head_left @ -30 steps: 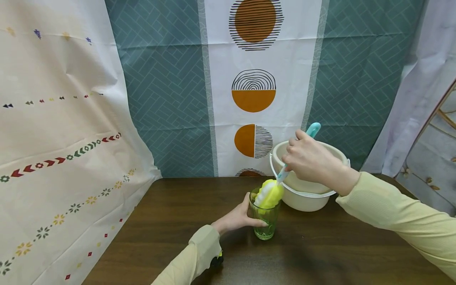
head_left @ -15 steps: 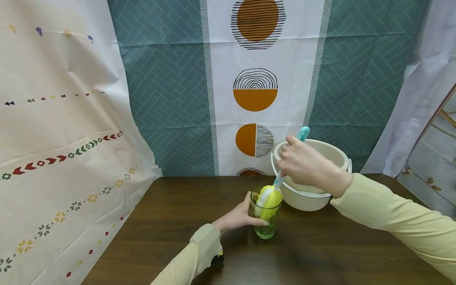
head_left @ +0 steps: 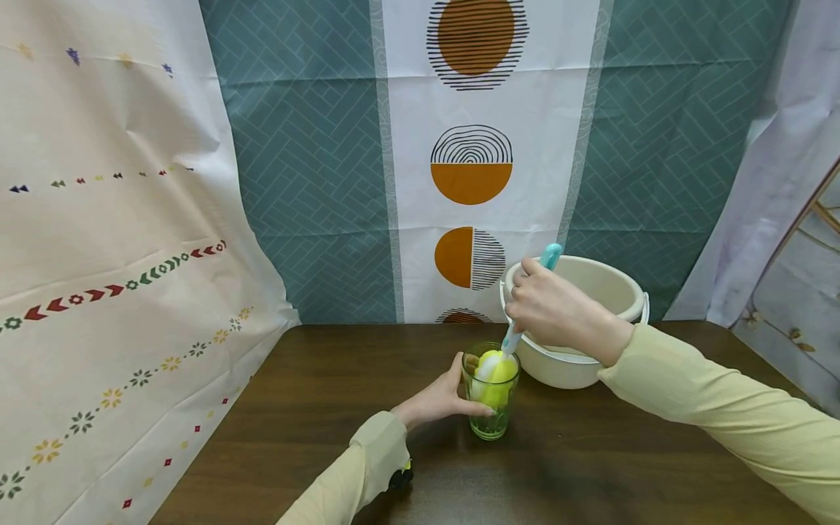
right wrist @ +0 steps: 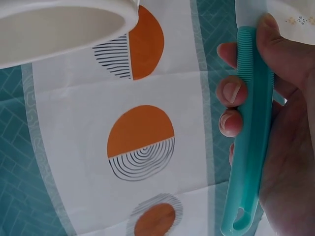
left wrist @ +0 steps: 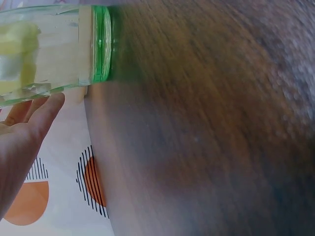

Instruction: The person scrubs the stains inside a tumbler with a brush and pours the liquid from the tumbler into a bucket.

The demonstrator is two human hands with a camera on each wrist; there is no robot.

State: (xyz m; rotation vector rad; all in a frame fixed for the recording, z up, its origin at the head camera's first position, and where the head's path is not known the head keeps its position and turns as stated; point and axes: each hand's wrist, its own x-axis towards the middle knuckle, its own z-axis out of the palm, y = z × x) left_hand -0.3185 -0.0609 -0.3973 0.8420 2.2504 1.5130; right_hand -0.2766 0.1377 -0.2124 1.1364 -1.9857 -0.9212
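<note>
A green-tinted drinking glass [head_left: 488,423] stands upright on the table in the head view. Around its left side my left hand [head_left: 441,400] holds it, thumb toward me and fingers behind. Inside the glass sits the yellow and white sponge head of a bottle brush [head_left: 496,370], its top just showing at the rim. My right hand [head_left: 558,306] grips the brush's turquoise handle [right wrist: 251,128] from above, fingers curled round it in the right wrist view. Through the glass wall in the left wrist view, the sponge [left wrist: 18,56] stays well above the thick base.
A white bucket [head_left: 561,373] with a handle stands behind the glass to the right, with a cream basin [head_left: 617,281] in it, partly hidden by my right hand. Patterned cloth [head_left: 308,182] hangs along the back edge of the dark wooden table [head_left: 328,379].
My right hand has moved down and left, and the brush's sponge has sunk deeper into the glass. The left hand and the glass stay in place.
</note>
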